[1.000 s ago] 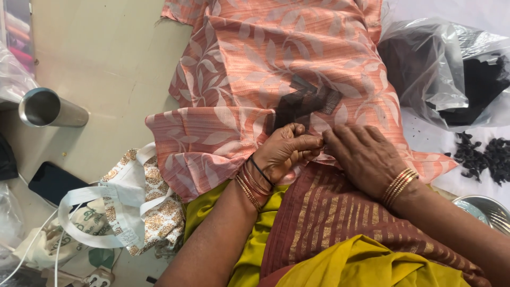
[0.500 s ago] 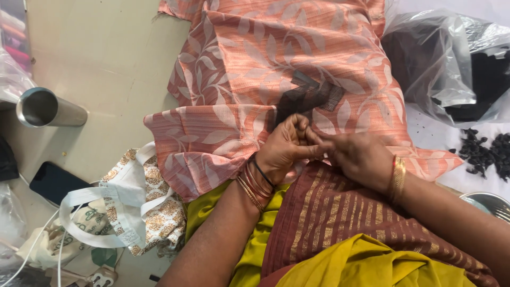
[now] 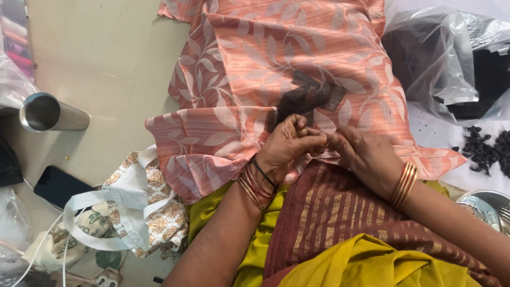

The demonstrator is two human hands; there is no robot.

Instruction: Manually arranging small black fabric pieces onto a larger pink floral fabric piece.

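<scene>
From the head view I see my left hand [image 3: 289,151] and right hand [image 3: 366,159] meeting fingertip to fingertip, both pinched narrow on the near edge of the peach leaf-print fabric [image 3: 297,64] spread over my lap, just below its dark patch [image 3: 308,98].

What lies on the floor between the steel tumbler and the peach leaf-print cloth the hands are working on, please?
In the head view, only bare floor lies between the steel tumbler and the peach cloth.
</scene>
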